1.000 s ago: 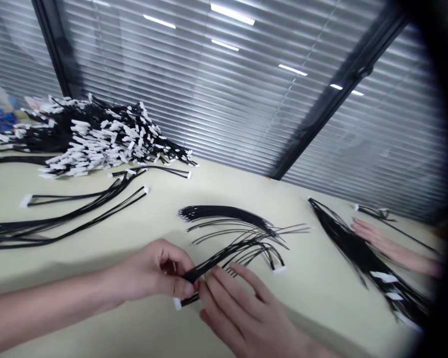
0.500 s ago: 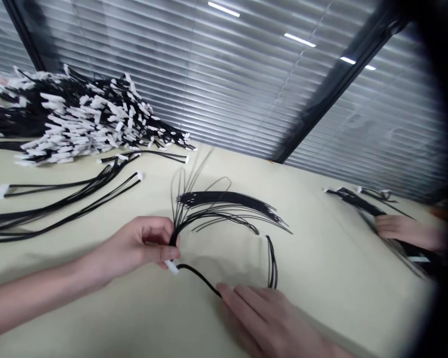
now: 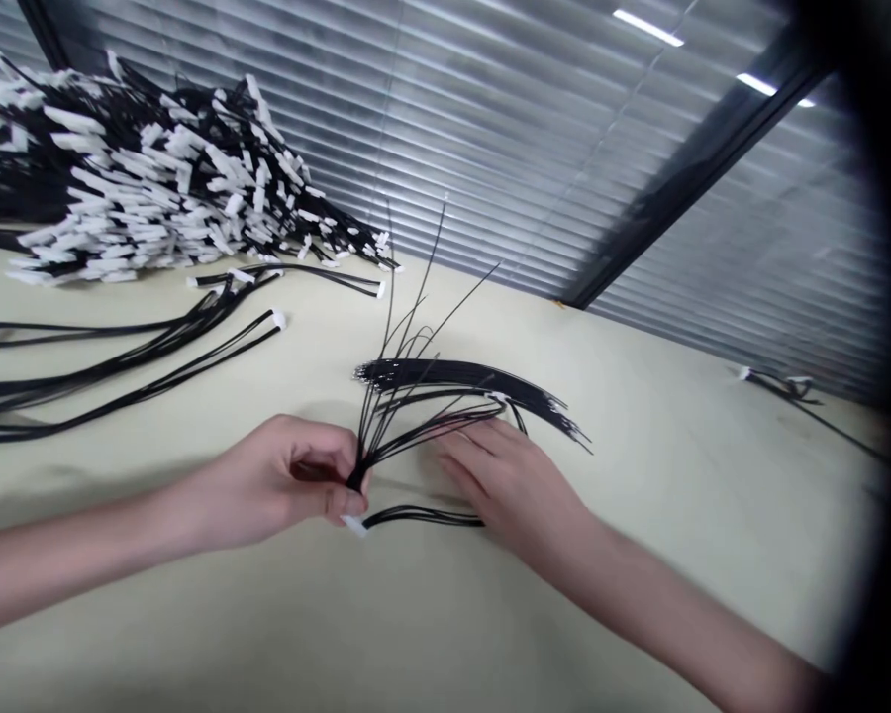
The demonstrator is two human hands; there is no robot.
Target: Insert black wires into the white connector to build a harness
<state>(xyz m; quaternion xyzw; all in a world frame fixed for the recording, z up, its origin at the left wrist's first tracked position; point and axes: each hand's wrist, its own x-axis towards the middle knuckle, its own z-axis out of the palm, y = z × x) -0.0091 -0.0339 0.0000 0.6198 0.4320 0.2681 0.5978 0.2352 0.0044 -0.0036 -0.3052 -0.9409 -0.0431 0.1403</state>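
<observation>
My left hand [image 3: 304, 480] pinches a bundle of thin black wires [image 3: 357, 475] between thumb and fingers. Its loose ends fan out upward and to the right. Just below the thumb sits a white connector [image 3: 354, 525], with a short run of black wires [image 3: 423, 515] leading right, under my right hand [image 3: 512, 475]. The right fingers are close together among the fanned wires; their tips are partly hidden, and what they hold cannot be made out. Beyond them, a white connector [image 3: 497, 397] lies by a loose bunch of cut black wires [image 3: 452, 374] on the table.
A large heap of black cables with white connectors [image 3: 155, 188] fills the back left. Several finished-looking cables [image 3: 119, 386] lie in front of it. Another black cable [image 3: 817, 401] is at the far right. Window blinds [image 3: 490, 129] rise behind the pale table [image 3: 431, 634].
My right hand has moved up from the front of the table to the fanned wires. The left hand keeps its pinch. Another person's hand and the dark cables at right are out of view.
</observation>
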